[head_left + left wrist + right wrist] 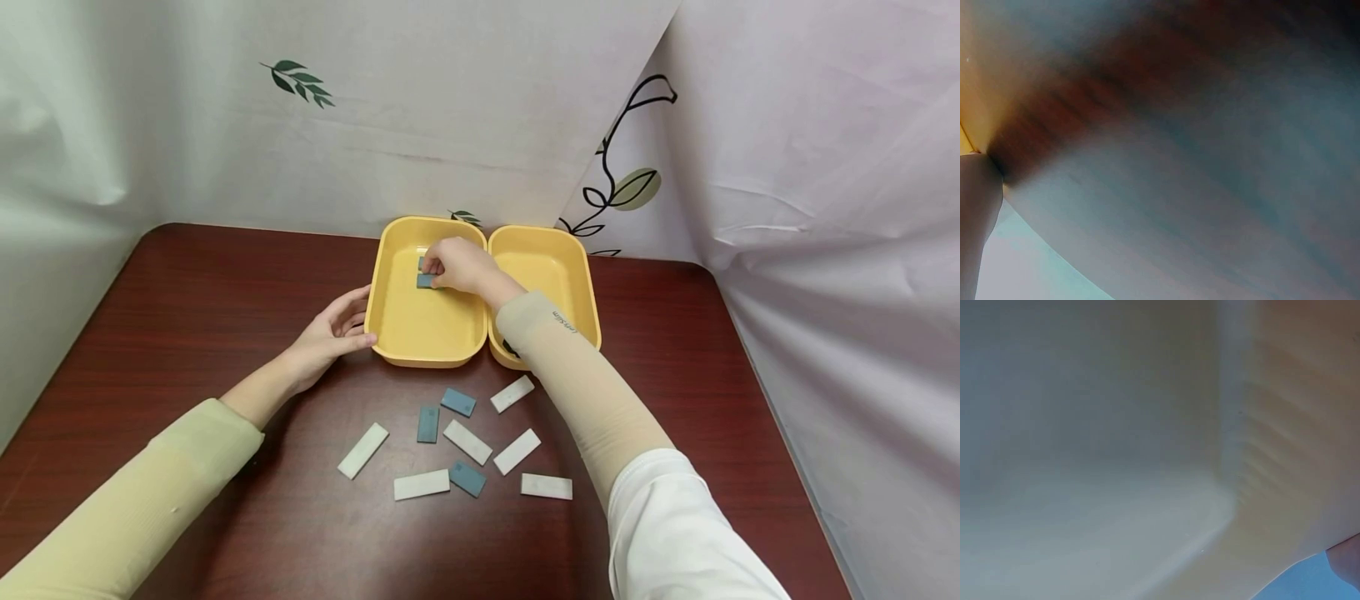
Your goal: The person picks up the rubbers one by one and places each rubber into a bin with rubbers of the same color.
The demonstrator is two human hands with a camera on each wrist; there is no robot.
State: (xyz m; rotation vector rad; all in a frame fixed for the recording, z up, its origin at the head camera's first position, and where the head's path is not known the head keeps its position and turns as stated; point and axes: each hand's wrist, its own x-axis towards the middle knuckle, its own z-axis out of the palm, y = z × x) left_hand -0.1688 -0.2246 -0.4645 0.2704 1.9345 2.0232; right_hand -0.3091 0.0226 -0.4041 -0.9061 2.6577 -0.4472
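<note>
Blue-grey rectangular tiles (428, 424), three, loose on the desk (675, 333), nearer than the left yellow tray (420, 333); six longer white tiles (363, 450) among them. Left hand (327, 340): grip unclenched, resting against that tray's left wall. Two further blue-grey tiles (424, 282) inside it, partly covered by the right hand (461, 264): fingers curled, pinch or touch cannot be told. Right of it: second tray (558, 258), dark item (511, 350) mostly hidden by the sleeve (600, 387). Wrist views: blurred.

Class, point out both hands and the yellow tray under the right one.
Left hand (321, 342): head view, middle of hand.
Right hand (465, 263): head view, back of hand.
Yellow tray (423, 331): head view, bare floor.
</note>
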